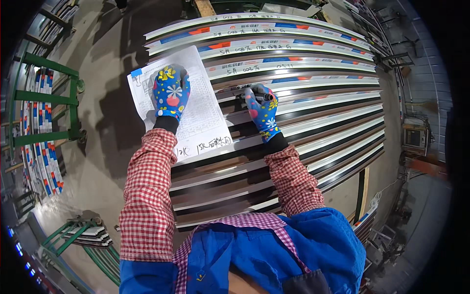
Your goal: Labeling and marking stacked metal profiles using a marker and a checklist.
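My left hand, in a blue glove with flower prints, lies over a stack of printed sheets of paper near their top edge. Its fingers are curled in and grip the sheets; the fingertips are partly hidden. A metal clip with a blue piece sits at the sheets' upper left corner, and handwriting runs along the bottom. My right hand, gloved alike, is closed round a dark marker pen. It is above one of the long metal profiles, whose labelled strips bear handwriting.
Long white and brown profiles lie side by side beneath both hands. On the left stands a green metal rack beside more labelled profiles. A smaller green frame holds stacked profiles at lower left. Equipment stands along the right side.
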Available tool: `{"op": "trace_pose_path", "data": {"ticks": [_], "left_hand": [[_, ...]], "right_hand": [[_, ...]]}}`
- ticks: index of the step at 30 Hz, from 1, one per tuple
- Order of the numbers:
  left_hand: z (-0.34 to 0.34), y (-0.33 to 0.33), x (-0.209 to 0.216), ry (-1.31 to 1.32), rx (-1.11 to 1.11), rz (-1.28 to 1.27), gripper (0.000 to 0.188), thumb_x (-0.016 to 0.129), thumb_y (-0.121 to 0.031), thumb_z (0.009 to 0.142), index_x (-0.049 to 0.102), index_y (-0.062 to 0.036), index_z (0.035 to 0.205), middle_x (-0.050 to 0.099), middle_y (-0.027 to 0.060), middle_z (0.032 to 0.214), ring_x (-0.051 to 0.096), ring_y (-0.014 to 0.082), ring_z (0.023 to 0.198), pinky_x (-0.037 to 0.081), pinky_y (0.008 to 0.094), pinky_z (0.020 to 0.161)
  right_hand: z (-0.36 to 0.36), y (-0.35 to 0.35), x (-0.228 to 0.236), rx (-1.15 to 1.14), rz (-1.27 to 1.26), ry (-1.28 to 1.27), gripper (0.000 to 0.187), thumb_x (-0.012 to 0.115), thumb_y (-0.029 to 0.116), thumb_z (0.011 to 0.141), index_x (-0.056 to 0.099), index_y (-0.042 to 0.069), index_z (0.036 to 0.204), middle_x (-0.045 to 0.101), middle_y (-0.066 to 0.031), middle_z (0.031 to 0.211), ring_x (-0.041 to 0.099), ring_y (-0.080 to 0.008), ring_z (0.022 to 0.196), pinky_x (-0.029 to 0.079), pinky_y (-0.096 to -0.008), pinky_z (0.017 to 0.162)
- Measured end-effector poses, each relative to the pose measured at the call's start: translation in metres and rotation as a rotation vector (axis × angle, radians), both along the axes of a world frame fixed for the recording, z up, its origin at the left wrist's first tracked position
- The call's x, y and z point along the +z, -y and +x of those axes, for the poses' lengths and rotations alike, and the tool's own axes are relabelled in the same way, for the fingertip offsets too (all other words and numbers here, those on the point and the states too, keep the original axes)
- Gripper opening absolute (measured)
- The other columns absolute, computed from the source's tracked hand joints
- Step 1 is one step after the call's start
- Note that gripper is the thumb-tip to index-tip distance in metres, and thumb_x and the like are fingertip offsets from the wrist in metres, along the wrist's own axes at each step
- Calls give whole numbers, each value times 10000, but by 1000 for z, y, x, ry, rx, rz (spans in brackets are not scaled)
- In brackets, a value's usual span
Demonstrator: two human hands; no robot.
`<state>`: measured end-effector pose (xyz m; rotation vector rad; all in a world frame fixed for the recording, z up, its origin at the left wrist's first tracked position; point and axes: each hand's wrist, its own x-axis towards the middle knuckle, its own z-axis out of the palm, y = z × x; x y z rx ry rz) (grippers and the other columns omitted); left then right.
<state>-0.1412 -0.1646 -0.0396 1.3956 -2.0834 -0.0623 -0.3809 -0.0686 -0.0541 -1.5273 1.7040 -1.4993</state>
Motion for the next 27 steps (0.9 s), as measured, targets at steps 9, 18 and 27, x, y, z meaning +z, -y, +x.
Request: {"op": "trace_pose_path", "data": {"ticks": [9,18,27], "left_hand": [[0,-1,-3,7,-15,-6,144,623,-179,891,637,-82,996,651,126,951,619,326,918,492,425,838],[2,8,-2,41,21,-42,144,596,-203,903,644,-82,965,645,133,933,615,339,913,485,435,819],[-1,1,-14,35,21,6,249,551,-255,914,663,-40,971,663,173,954,624,354,915,490,456,842]], "right_hand": [[-2,1,-7,0,12,109,126,719,122,838,652,25,792,630,-104,654,630,-254,601,483,-326,597],[-7,4,-25,-89,19,28,109,707,131,827,657,34,824,666,-116,762,650,-273,719,501,-371,666],[-10,-5,-25,-124,101,-50,113,686,138,843,671,27,859,655,-116,768,625,-257,709,484,-379,663]]}}
